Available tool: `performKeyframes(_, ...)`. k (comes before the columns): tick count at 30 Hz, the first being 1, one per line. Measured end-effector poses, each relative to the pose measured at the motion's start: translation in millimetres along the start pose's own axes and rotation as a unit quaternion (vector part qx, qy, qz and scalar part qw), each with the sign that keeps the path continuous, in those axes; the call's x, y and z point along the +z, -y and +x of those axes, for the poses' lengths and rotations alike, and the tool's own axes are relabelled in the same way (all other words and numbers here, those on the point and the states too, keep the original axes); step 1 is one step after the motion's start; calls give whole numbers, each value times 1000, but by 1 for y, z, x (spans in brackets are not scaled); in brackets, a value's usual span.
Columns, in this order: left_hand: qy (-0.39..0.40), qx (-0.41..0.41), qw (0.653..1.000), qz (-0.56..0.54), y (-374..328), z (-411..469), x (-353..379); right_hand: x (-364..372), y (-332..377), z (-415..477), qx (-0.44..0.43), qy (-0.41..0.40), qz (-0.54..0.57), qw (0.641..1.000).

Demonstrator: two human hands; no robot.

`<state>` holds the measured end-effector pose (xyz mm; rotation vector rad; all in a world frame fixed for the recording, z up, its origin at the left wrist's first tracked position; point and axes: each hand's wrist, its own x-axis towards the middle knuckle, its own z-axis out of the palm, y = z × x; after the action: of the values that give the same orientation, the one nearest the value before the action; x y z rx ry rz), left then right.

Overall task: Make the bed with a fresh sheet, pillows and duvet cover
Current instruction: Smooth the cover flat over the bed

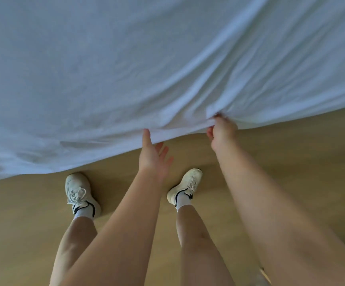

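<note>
Wood floor [291, 162] underfoot, sheet [126, 69] spread across twelve o'clock, soft, light and floppy, so my right hand [222, 132] bunches its hem at one o'clock while my left hand [153, 156], fingers loose, thumbs the edge alongside.

The sheet [126, 69] filling the upper frame is white cloth, matt and soft-looking. Its fine creases gather into deeper folds toward its lower right edge. The floor [291, 151] across the lower frame is smooth and tan with a dull, even finish; whether it is wood or laminate cannot be told. The shoes [78, 188] are white and matt with cloth laces, and the socks [82, 212] are white cloth.
</note>
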<state>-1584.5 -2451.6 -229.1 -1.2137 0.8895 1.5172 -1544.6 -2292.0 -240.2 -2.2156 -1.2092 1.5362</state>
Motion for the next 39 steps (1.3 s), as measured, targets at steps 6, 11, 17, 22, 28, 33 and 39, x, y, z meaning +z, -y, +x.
performKeyframes(6,-101,62,991,55,79,31,78,-70,-49,33,121,153,-2,981)
performKeyframes(11,-125,104,987,-3,93,45,124,-95,26,109,127,227,108,959)
performKeyframes(17,-26,162,972,-168,95,76,188,-112,80,190,82,261,343,898)
performKeyframes(22,-93,187,971,-114,137,71,163,-152,35,183,110,94,283,948)
performKeyframes(28,-252,164,947,-110,135,66,182,-169,47,201,193,188,252,930)
performKeyframes(33,-215,45,975,35,180,75,244,-211,106,245,94,196,327,920)
performKeyframes(39,-76,-27,994,70,248,77,359,-235,185,293,52,32,228,972)
